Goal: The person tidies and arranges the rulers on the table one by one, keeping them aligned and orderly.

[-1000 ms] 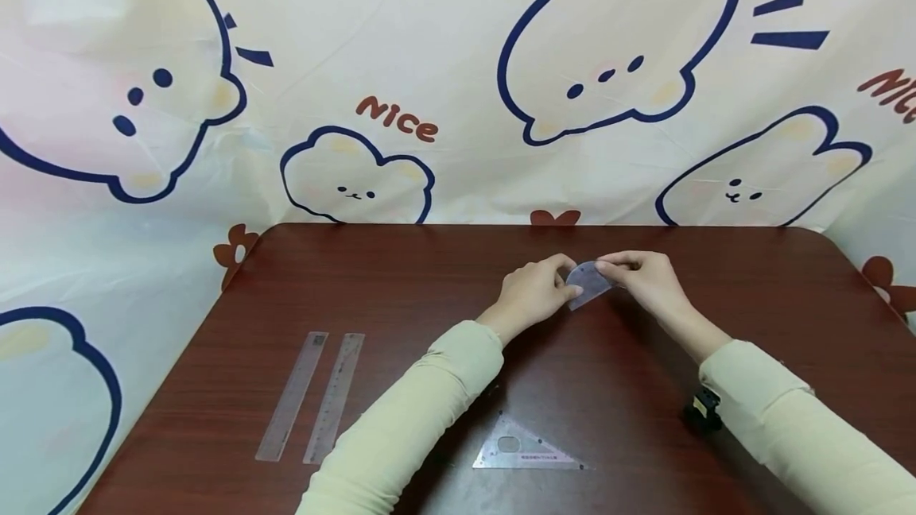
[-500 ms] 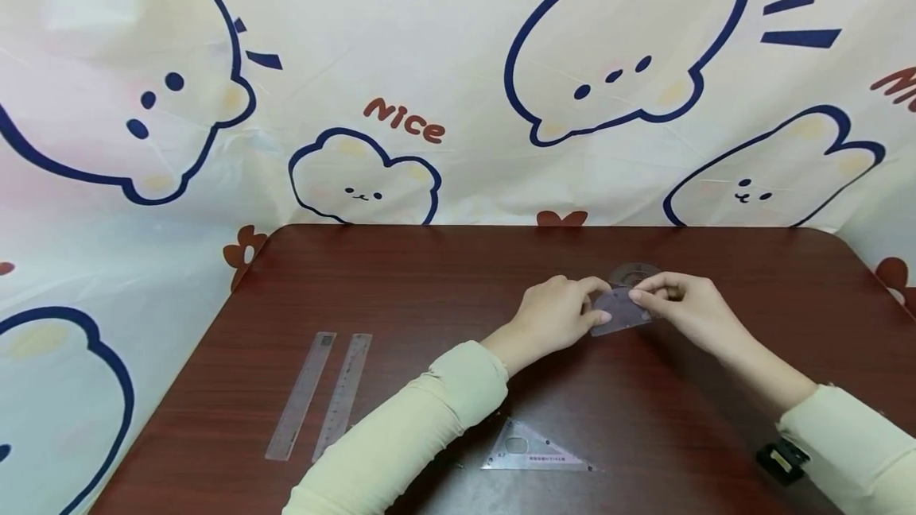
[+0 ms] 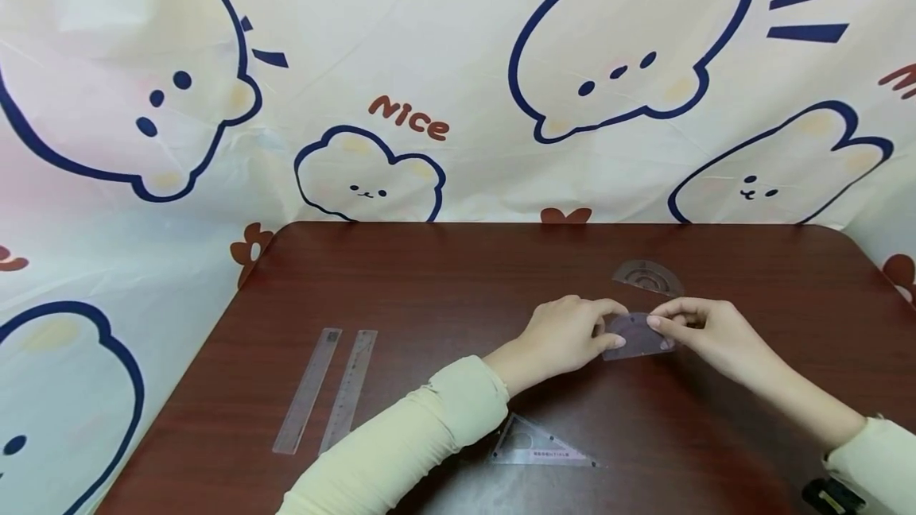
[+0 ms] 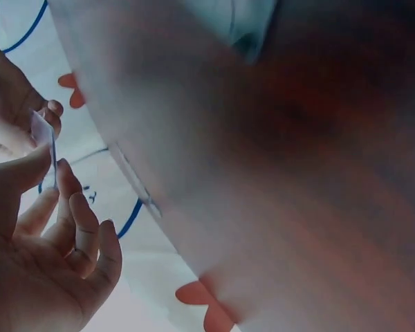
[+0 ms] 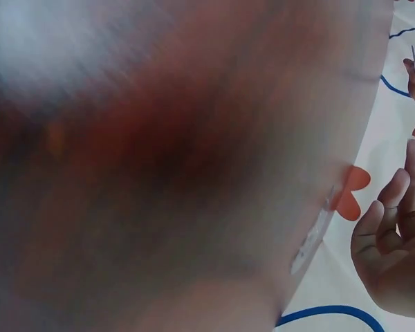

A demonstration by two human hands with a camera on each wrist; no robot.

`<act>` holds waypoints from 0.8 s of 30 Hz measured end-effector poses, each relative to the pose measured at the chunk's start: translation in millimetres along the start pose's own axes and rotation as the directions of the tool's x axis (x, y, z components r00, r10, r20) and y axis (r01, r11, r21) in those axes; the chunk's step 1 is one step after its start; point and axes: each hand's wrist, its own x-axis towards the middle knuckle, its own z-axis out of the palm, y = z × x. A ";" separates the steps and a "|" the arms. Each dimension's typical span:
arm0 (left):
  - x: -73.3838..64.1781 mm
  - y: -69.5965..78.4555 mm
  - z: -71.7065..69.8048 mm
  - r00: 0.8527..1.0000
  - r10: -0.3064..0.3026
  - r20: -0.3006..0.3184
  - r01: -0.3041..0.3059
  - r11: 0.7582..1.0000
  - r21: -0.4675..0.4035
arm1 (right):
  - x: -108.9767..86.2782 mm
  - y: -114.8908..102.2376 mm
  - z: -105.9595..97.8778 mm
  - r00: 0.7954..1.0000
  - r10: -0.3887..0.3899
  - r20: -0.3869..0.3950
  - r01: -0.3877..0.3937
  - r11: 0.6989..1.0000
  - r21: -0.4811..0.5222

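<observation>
A small translucent, half-round protractor (image 3: pixel 633 338) with a purplish tint is held just above the table, flat edge toward me. My left hand (image 3: pixel 565 334) pinches its left end between thumb and fingers. At the other end, my right hand (image 3: pixel 708 328) pinches its upper right edge. The left wrist view shows the protractor (image 4: pixel 44 131) nearly edge-on between both hands. A second clear protractor (image 3: pixel 649 277) lies on the table just behind them. In the right wrist view, the right hand (image 5: pixel 394 256) sits at the right edge, partly cut off.
Two clear rulers (image 3: pixel 308 392) lie side by side on the left of the brown table (image 3: pixel 429 276); my left sleeve partly covers one. A clear triangular set square (image 3: pixel 537 447) lies near the front. A patterned cloth (image 3: pixel 472 62) hangs behind the table.
Both hands have moved right and toward me with the held protractor, which has turned more level. The second protractor, hidden at first, has come fully into sight behind them.
</observation>
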 end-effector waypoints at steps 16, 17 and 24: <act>-7.0 12.9 11.1 0.994 0.104 -0.024 -0.101 0.990 0.097 | -19.2 8.8 6.2 0.999 0.029 -0.020 -0.028 0.999 0.039; -7.6 13.8 10.8 0.994 0.106 -0.021 -0.103 0.989 0.104 | -20.0 8.5 5.8 0.999 0.027 -0.023 -0.026 0.999 0.038; -13.7 19.4 8.2 0.992 0.128 -0.004 -0.127 0.983 0.135 | -32.5 7.4 5.5 0.997 0.066 -0.030 -0.065 0.997 0.028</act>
